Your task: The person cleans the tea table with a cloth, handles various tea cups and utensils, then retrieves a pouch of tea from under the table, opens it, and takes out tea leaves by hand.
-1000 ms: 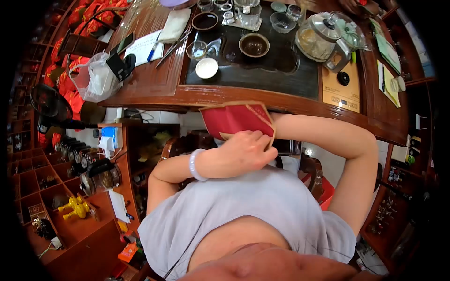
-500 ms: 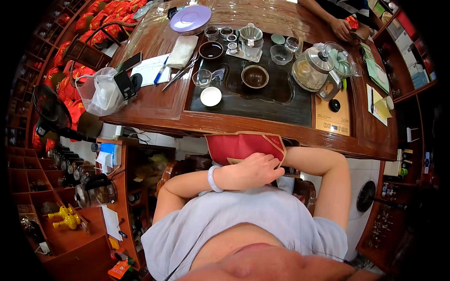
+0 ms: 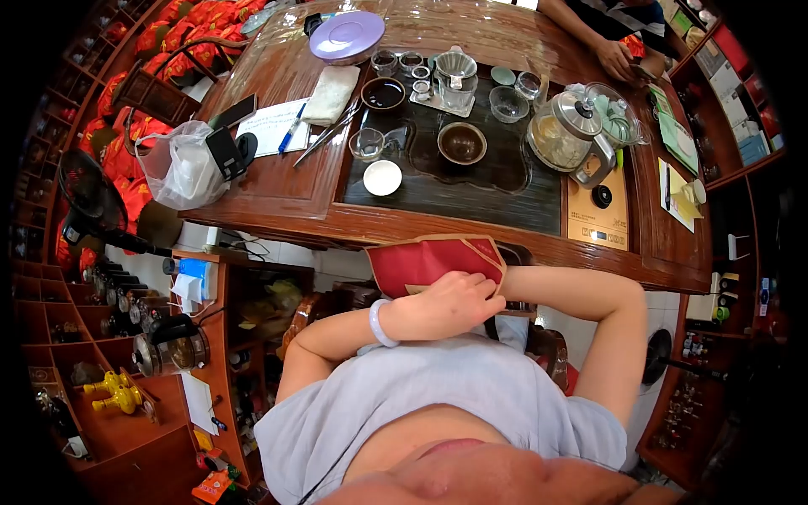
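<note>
My left hand (image 3: 454,303), with a pale bangle (image 3: 380,323) on its wrist, is closed on the near edge of a red pouch with tan trim (image 3: 433,263). The pouch is just below the table's front edge, in front of my body. My right forearm (image 3: 560,291) comes in from the right and ends at the pouch. The right hand itself is hidden in or behind it, so its fingers do not show. What the pouch contains is out of sight.
The wooden table (image 3: 278,198) bears a dark tea tray (image 3: 396,206) with a brown bowl (image 3: 462,144), a white cup (image 3: 382,178) and several glass cups. A glass kettle (image 3: 562,130) stands at the right. Across the table, another person's hand (image 3: 617,61) rests near the edge.
My right elbow has moved outward to the right, and the right forearm shows longer beside the pouch. The pouch and my left hand have shifted slightly left.
</note>
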{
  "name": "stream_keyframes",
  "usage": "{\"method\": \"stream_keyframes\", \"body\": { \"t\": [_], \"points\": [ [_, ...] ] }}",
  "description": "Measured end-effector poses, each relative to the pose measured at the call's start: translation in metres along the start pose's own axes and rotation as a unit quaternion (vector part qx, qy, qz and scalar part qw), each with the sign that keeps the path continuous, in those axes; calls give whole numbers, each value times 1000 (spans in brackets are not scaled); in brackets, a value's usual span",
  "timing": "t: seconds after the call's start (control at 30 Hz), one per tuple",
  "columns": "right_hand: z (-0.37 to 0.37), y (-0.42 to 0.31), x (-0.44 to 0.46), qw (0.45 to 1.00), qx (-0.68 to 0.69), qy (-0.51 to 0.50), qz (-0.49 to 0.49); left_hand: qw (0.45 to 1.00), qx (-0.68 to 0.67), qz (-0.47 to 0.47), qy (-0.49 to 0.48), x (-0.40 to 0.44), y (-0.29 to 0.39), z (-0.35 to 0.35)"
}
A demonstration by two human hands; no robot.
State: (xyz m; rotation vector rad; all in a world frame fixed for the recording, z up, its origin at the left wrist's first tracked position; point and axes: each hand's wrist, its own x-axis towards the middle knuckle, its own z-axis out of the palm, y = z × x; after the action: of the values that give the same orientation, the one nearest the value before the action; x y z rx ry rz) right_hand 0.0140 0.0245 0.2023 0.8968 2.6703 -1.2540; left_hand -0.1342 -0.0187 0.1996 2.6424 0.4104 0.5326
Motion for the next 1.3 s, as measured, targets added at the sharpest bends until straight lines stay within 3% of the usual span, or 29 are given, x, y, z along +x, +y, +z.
{"method": "stream_keyframes", "body": {
  "t": [0.3, 0.4, 0.43, 0.47, 0.57, 0.73, 0.8, 0.93, 1.0, 1.3],
  "points": [
    [54, 45, 11, 998, 46, 42, -21, 998, 14, -21, 51, -3, -10, -10],
    [30, 33, 6, 998, 26, 54, -2, 997, 15, -38, 61, -6, -13, -16],
    [7, 16, 1, 998, 3, 23, 50, 996, 15, -39, 83, -8, -17, -18],
    [6, 20, -3, 985, -34, 156, -68, 996, 12, -38, 80, -10, -19, -20],
    [-12, 11, -11, 994, 44, 102, 7, 993, 22, -73, 86, -11, -21, -24],
    [-7, 18, -13, 988, 43, 143, 28, 994, 20, -74, 74, -15, -20, -21],
    [-14, 12, -14, 974, 165, 98, 123, 994, 7, -80, 79, -19, -19, -23],
    [-13, 12, -18, 962, 211, 129, 113, 993, -9, -66, 95, -24, -16, -26],
    [-13, 6, -22, 968, 135, 193, 92, 992, 1, -70, 102, -26, -22, -25],
    [-26, -1, -27, 940, 255, 132, 187, 990, 9, -64, 121, -20, -27, -19]
  ]
}}
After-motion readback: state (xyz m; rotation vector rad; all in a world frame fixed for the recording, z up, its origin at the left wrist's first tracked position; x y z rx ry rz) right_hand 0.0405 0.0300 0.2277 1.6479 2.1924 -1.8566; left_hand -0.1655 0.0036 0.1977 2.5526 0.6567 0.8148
